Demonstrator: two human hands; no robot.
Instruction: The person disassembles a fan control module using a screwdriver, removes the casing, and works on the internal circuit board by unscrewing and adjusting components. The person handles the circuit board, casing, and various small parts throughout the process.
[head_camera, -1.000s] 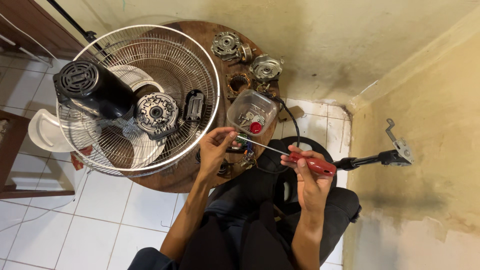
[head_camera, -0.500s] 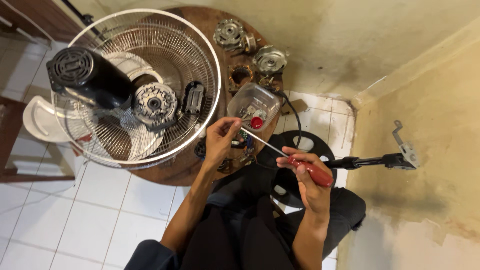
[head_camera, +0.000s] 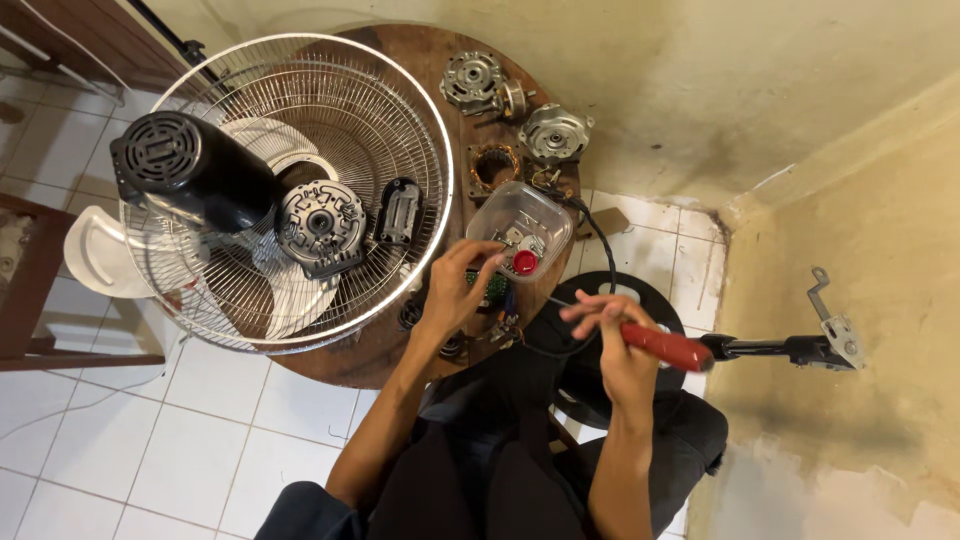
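- The right hand (head_camera: 612, 335) has its grip wrapped round the red handle of a screwdriver (head_camera: 665, 347), held off the near-right edge of the round wooden tabletop (head_camera: 440, 60), above the person's lap; the thin shaft points left toward the other hand.
- The left hand (head_camera: 452, 292) rests at the near edge of the tabletop, its fingers curled over small parts; whether that grip pinches anything I cannot tell.
- Just beyond the left hand's fingertips sits a clear plastic container (head_camera: 520, 228) holding small metal pieces and a red cap (head_camera: 524, 262).
- Past the container, toward the far edge, lie a copper-wound stator (head_camera: 493, 166) and two silver motor housings (head_camera: 472, 80).
- The left side of the tabletop carries a wire fan guard (head_camera: 300, 100), with a black motor cover (head_camera: 190, 170) and a round grey motor plate (head_camera: 320, 222) lying in it.
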